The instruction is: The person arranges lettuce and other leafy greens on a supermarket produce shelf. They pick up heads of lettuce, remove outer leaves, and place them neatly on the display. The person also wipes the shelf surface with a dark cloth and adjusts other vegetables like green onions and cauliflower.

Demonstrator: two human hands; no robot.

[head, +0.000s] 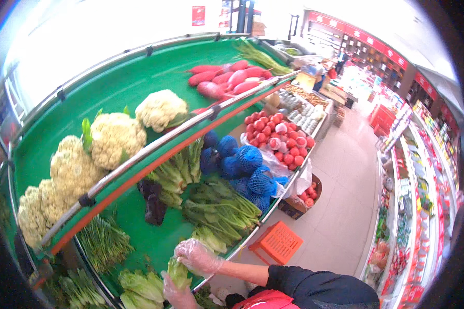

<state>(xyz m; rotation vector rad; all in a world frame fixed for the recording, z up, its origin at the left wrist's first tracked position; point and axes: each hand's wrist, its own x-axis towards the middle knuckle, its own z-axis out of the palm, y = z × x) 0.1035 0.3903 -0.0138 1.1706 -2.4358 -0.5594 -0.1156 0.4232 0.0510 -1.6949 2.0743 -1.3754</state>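
Both of my hands wear clear plastic gloves. Between them is a head or bunch of green lettuce (179, 274), over the front of the green-lined vegetable shelf (147, 247). My right hand (199, 257) grips its upper end with bent fingers. From below, my left hand (178, 294) holds the lower side, partly cut off by the picture's bottom edge. More lettuce (139, 287) lies just left of my left hand. Beyond my right hand rests another pale lettuce (208, 238), beside bundled leafy greens (220, 206).
A metal rail (147, 154) fronts the upper shelf with cauliflowers (118, 141) and red radishes (232, 79). Blue-netted produce (251, 158) and red fruit (274, 135) sit farther along. An orange plastic stool (278, 241) and a fruit carton (303, 197) stand on the aisle floor. A person (341, 60) is far off.
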